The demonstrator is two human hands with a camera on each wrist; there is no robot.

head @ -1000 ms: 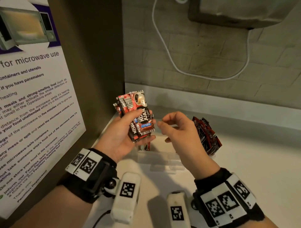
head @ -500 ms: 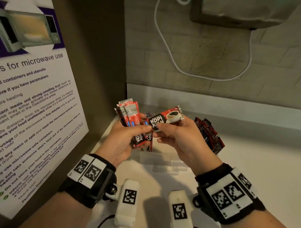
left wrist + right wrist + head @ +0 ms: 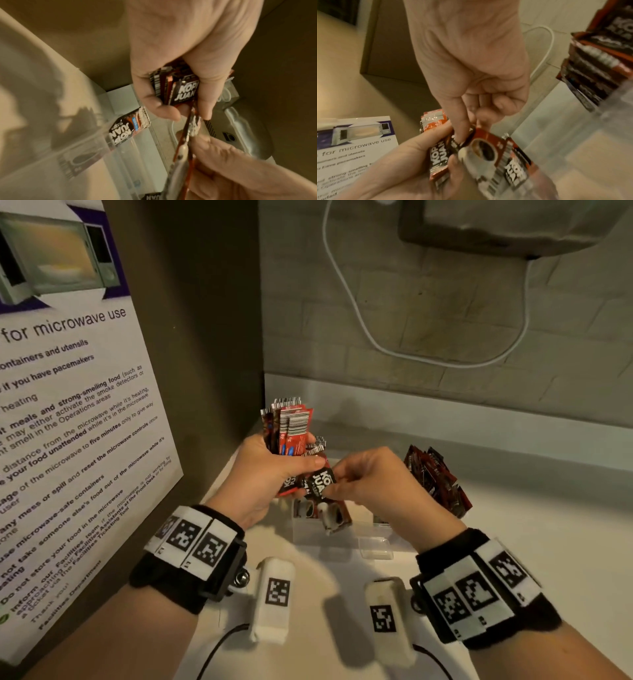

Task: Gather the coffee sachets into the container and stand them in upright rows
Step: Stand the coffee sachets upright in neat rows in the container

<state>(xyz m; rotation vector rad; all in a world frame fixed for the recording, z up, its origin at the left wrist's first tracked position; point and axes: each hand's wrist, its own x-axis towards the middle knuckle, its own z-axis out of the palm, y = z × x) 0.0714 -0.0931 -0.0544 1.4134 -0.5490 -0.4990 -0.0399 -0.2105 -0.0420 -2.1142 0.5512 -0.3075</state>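
My left hand [image 3: 301, 470] grips a bundle of red-and-black coffee sachets [image 3: 289, 426], held upright with the barcode ends on top. My right hand [image 3: 337, 481] pinches a single sachet [image 3: 320, 486] right beside the bundle, its printed cup end hanging down. Below both hands stands a clear container [image 3: 375, 546] on the counter. A row of sachets [image 3: 435, 477] stands tilted at its right end. In the left wrist view another sachet [image 3: 130, 128] leans inside the container. The right wrist view shows my thumb and forefinger [image 3: 458, 129] on the single sachet [image 3: 488, 150].
A microwave notice [image 3: 68, 405] covers the side panel on the left. Behind the white counter [image 3: 531, 559] is a brick wall with a white cable [image 3: 376, 344] looping down from an appliance [image 3: 496, 224] overhead.
A second ago my right hand was empty beside the bundle. It then drew one sachet out sideways and has now turned it cup end down, lower and close against the bundle.
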